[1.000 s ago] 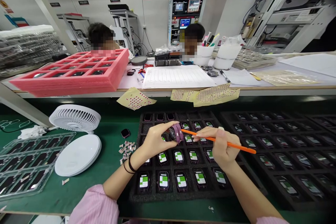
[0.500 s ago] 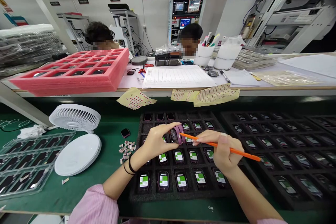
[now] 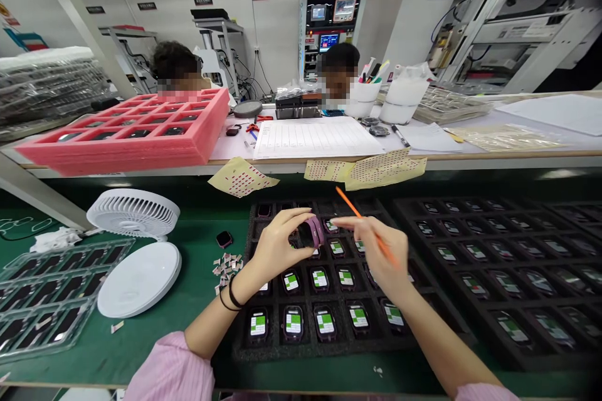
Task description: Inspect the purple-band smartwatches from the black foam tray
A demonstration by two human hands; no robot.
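My left hand (image 3: 275,249) is closed around a small purple watch body (image 3: 313,231), held above the black foam tray (image 3: 329,341). My right hand (image 3: 380,254) grips a thin orange stick (image 3: 362,220) that points up and away, its index finger stretched toward the watch body. Below both hands the tray holds rows of watch bodies with lit green and white screens (image 3: 325,322).
A second black tray of watch bodies (image 3: 498,263) lies to the right. At the left are a white fan (image 3: 134,213), a white round disc (image 3: 140,277), clear plastic trays (image 3: 37,291) and small scraps (image 3: 226,263). Behind, a raised shelf carries a pink foam tray (image 3: 132,135) and papers; two people sit beyond it.
My right hand has swung the orange stick from lying level with its tip at the watch body to pointing up and away. My left hand holds the watch body in about the same place.
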